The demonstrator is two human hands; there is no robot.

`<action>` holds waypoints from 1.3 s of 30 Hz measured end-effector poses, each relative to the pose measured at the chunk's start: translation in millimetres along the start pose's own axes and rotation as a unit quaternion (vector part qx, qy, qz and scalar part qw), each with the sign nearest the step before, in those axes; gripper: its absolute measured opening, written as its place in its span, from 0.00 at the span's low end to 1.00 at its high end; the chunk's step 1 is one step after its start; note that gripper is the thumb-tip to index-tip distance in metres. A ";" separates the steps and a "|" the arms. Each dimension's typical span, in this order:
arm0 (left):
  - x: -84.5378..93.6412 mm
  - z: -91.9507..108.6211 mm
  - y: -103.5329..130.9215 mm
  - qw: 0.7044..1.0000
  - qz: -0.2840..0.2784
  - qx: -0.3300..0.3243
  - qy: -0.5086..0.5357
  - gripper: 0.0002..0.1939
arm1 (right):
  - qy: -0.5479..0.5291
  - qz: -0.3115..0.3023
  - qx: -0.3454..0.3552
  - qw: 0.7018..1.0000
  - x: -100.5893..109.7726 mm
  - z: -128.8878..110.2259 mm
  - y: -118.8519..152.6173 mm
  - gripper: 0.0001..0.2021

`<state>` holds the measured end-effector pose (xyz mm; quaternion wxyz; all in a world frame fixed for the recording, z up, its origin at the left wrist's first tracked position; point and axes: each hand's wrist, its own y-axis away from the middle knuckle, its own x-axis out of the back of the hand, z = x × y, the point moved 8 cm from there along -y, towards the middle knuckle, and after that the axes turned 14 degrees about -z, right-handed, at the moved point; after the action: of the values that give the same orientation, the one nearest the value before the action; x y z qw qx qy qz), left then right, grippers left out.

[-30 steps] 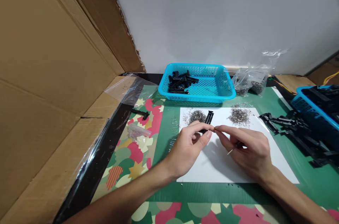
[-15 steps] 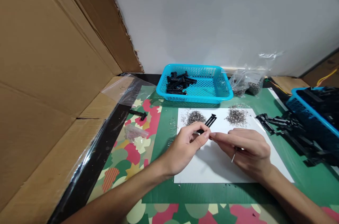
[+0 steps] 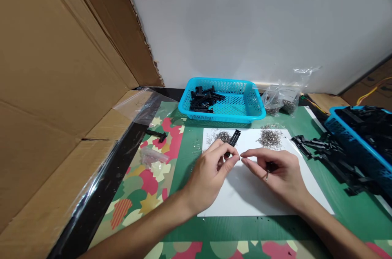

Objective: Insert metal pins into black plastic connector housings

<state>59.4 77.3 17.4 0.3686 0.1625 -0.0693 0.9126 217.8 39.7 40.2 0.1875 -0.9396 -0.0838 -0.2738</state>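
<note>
Over the white sheet, my left hand is closed on a black plastic part whose upper end sticks out past the fingers. My left thumb and forefinger are pinched at their tips. My right hand faces it, a small gap away, with a screwdriver held in its curled fingers; most of the tool is hidden. The thumb and forefinger of that hand are slightly apart. Two piles of small screws lie beyond the hands, a left pile and a right pile.
A blue basket with black parts stands at the back. Bags of screws lie beside it. Loose black parts and a fuller blue basket are at the right. Cardboard rises at the left.
The fingertips of my two hands have come slightly apart, and my right thumb and forefinger have opened a little. The black part is now tilted more upright. The view has shifted slightly.
</note>
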 end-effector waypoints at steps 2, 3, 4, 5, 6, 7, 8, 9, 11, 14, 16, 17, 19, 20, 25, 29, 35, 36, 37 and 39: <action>-0.1 2.2 2.2 0.999 0.005 -0.004 -0.039 0.10 | -0.011 -0.006 -0.010 1.000 -1.8 2.0 -0.6 0.07; 0.1 3.4 3.0 0.999 0.008 -0.008 -0.049 0.10 | -0.018 -0.008 -0.017 1.000 -2.7 3.4 -0.8 0.07; 0.6 4.5 3.6 0.998 0.012 -0.010 -0.054 0.10 | -0.025 -0.009 -0.025 0.999 -3.4 5.0 -0.9 0.07; 1.2 5.6 4.1 0.998 0.018 -0.012 -0.057 0.09 | -0.034 -0.011 -0.034 0.999 -4.2 6.8 -0.9 0.07; 1.8 6.6 4.4 0.998 0.023 -0.013 -0.059 0.09 | -0.044 -0.013 -0.042 0.998 -4.9 8.3 -0.8 0.07; 2.3 7.4 4.7 0.998 0.026 -0.013 -0.060 0.09 | -0.053 -0.015 -0.049 0.997 -5.6 9.6 -0.7 0.07; 2.5 8.0 4.8 0.998 0.028 -0.014 -0.059 0.09 | -0.062 -0.016 -0.053 0.997 -5.8 10.5 -0.6 0.07; 2.1 8.2 4.7 0.998 0.025 -0.013 -0.057 0.09 | -0.070 -0.015 -0.055 0.996 -5.8 11.2 -0.4 0.07; 0.1 7.9 4.2 0.999 0.012 -0.010 -0.052 0.09 | -0.081 -0.010 -0.053 0.995 -5.1 11.7 -0.4 0.07; -2.1 6.9 3.8 0.999 -0.004 -0.009 -0.051 0.10 | -0.081 -0.005 -0.046 0.996 -4.1 11.4 -1.1 0.07; -2.1 6.8 3.7 0.998 -0.005 -0.012 -0.057 0.10 | -0.079 -0.002 -0.050 0.996 -3.4 11.7 -1.6 0.07; -2.0 6.9 3.7 0.998 -0.004 -0.013 -0.061 0.10 | -0.080 -0.001 -0.053 0.995 -3.1 11.9 -1.7 0.07; -1.7 7.2 3.9 0.997 -0.001 -0.015 -0.071 0.10 | -0.085 -0.001 -0.060 0.995 -2.7 12.3 -1.8 0.08; -1.5 7.5 4.1 0.997 0.000 -0.014 -0.075 0.10 | -0.089 -0.003 -0.061 0.994 -2.6 12.2 -1.9 0.08; -0.7 10.4 5.8 0.998 0.000 -0.018 -0.063 0.13 | -0.073 -0.001 -0.039 0.997 0.5 6.0 -1.9 0.06; 3.0 10.9 7.3 0.999 0.016 -0.037 -0.013 0.16 | 0.013 0.050 0.016 0.999 8.3 -10.1 1.5 0.04; -3.7 -2.1 4.4 0.987 -0.006 -0.026 0.160 0.30 | 0.096 0.097 0.090 0.987 10.9 -30.1 10.0 0.05; -6.0 -3.2 3.5 0.983 -0.016 -0.026 0.183 0.32 | 0.103 0.099 0.101 0.985 10.9 -31.8 10.8 0.05; -7.7 -4.0 2.8 0.980 -0.024 -0.025 0.197 0.32 | 0.109 0.099 0.112 0.983 10.6 -33.3 11.3 0.05; -9.1 -6.0 1.8 0.979 -0.028 -0.021 0.201 0.30 | 0.123 0.083 0.141 0.979 7.9 -37.0 10.8 0.07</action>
<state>62.8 71.5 8.6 0.4041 -0.0304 -0.0082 0.9142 209.3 15.5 70.1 0.3489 -0.8665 -0.0198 -0.3564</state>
